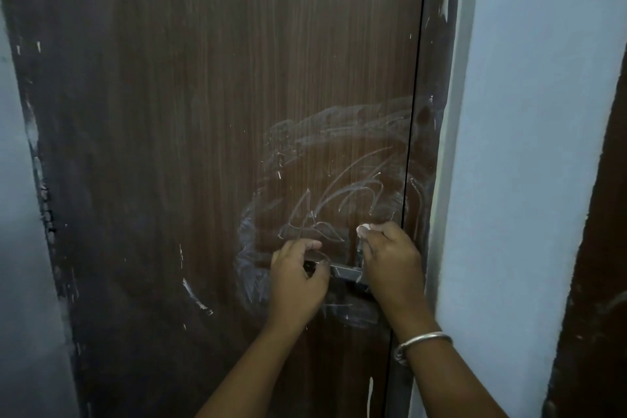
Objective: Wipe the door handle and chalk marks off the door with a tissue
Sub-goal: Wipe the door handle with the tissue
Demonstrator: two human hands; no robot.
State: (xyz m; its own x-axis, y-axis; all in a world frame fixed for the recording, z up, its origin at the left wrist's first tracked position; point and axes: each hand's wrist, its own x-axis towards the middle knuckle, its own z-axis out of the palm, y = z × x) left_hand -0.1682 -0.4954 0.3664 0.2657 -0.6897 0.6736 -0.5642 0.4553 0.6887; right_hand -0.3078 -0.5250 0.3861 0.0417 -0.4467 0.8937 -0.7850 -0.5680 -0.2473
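Observation:
A dark brown wooden door [203,112] fills the view. White chalk marks [332,204] and a smeared chalk haze spread over its lower right part. A dark metal door handle [346,271] runs level between my hands. My left hand [298,282] curls round the handle's left end. My right hand [390,265] sits at the handle's right end, close to the door's edge, and grips a small white tissue [364,228] that peeks out above its fingers. A metal bangle [424,341] circles my right wrist.
The brown door frame [431,112] stands just right of the door's edge. A pale blue wall [529,146] follows on the right, with another dark brown surface [597,282] at the far right. Pale wall also shows along the left edge [17,214].

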